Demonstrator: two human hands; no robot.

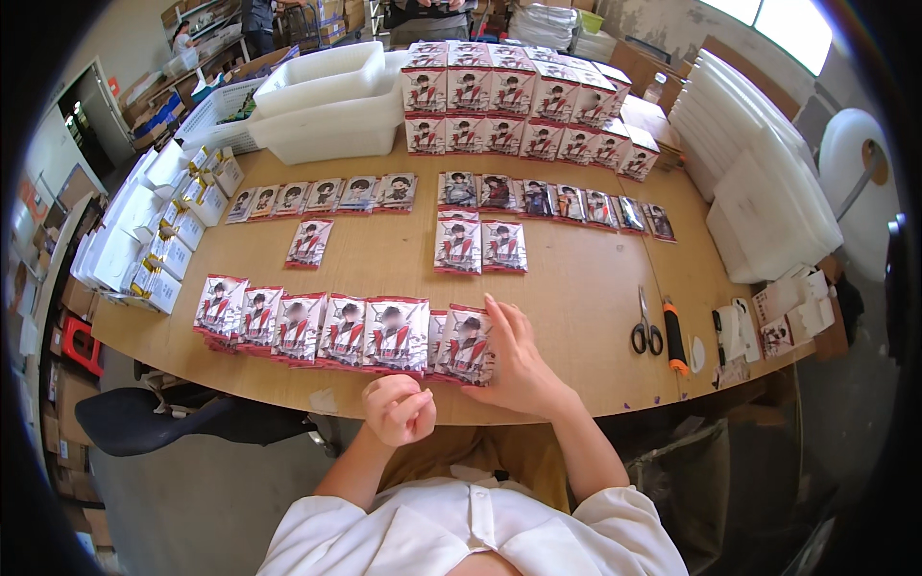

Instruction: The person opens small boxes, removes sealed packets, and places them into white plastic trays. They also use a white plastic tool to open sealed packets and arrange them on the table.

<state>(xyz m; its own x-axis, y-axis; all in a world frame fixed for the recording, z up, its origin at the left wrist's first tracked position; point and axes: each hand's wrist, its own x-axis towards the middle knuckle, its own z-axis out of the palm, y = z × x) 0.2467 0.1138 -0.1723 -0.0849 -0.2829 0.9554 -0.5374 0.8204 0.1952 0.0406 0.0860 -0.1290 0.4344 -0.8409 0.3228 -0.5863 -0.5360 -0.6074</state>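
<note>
Head view: right hand (519, 370) is open, fingers extended, touching the right side of the end packet (468, 338) in the wooden bench's (576, 274) front row. Left hand (398, 410) is curled closed nearby. Scissors (645, 325) lie at right; stacked boxes (488, 91) stand behind; grey floor (216, 499) below.

Front-row packets (394, 353): some printed faces (392, 321) blurred. Co-worker (430, 10) cut off by top edge; window (786, 27) likewise.
</note>
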